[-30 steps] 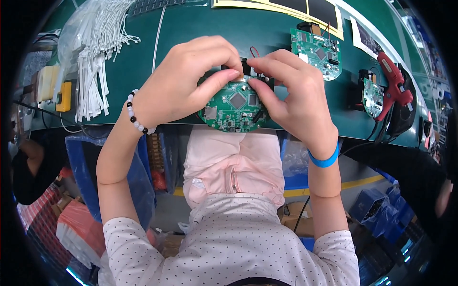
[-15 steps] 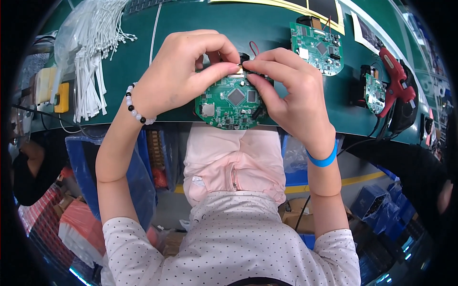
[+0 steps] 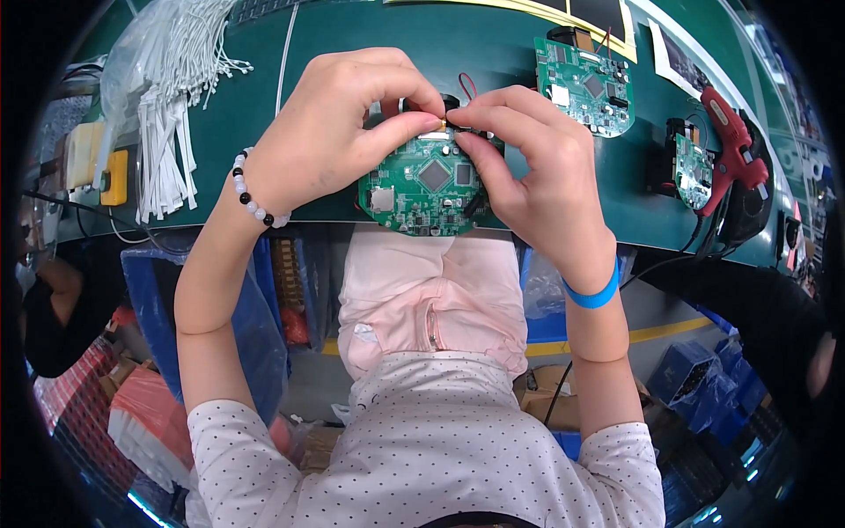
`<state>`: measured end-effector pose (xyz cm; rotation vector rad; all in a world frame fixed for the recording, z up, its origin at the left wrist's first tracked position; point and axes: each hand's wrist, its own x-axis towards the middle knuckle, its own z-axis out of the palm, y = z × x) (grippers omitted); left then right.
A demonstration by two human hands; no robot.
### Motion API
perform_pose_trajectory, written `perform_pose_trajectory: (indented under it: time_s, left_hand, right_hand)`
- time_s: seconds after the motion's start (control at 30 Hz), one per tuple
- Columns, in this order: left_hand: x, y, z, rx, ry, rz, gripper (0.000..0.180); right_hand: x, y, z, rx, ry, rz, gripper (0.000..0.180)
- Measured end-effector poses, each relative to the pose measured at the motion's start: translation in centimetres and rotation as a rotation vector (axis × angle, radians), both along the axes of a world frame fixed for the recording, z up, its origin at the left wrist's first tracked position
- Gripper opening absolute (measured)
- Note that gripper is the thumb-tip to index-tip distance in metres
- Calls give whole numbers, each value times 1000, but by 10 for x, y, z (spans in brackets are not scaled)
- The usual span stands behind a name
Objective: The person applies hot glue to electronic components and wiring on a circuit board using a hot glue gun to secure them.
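A green circuit board (image 3: 421, 194) with chips and a silver card slot lies at the bench's near edge, in front of me. At its far edge is a white connector (image 3: 433, 136), with a short orange-brown ribbon cable (image 3: 444, 125) just beyond it. My left hand (image 3: 356, 119) pinches the cable's left side between thumb and forefinger. From the right, my right hand (image 3: 532, 163) closes thumb and forefinger around the cable's other side, its thumb beside the connector. The fingertips hide most of the cable. Behind them show a dark round part (image 3: 451, 102) and a red wire loop (image 3: 467, 84).
A second green board (image 3: 588, 88) lies at the far right. Further right are a smaller board assembly (image 3: 692, 167) and a red glue gun (image 3: 733, 150). White cables (image 3: 167, 132) lie in a bundle at the left, beside a yellow block (image 3: 114, 179). Other people's arms show at both sides.
Both hands and the board have shifted very slightly away from me. The fingers keep their pinch at the ribbon cable; a little more of the white connector shows.
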<state>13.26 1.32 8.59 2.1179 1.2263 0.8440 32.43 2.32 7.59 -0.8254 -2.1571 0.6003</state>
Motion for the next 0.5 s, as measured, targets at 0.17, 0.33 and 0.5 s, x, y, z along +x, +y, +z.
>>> perform_pose_trajectory:
  time_s: [0.17,0.33,0.5]
  left_hand:
    - [2,0,2,16,19,-11,8]
    - [3,-2,3,48,35,3,8]
    - [3,-3,3,75,62,-17,7]
  right_hand:
    - [1,0,-1,5,-4,6,16]
    - [0,-1,-5,-2,39,11,14]
    - [0,0,-5,10,37,11,14]
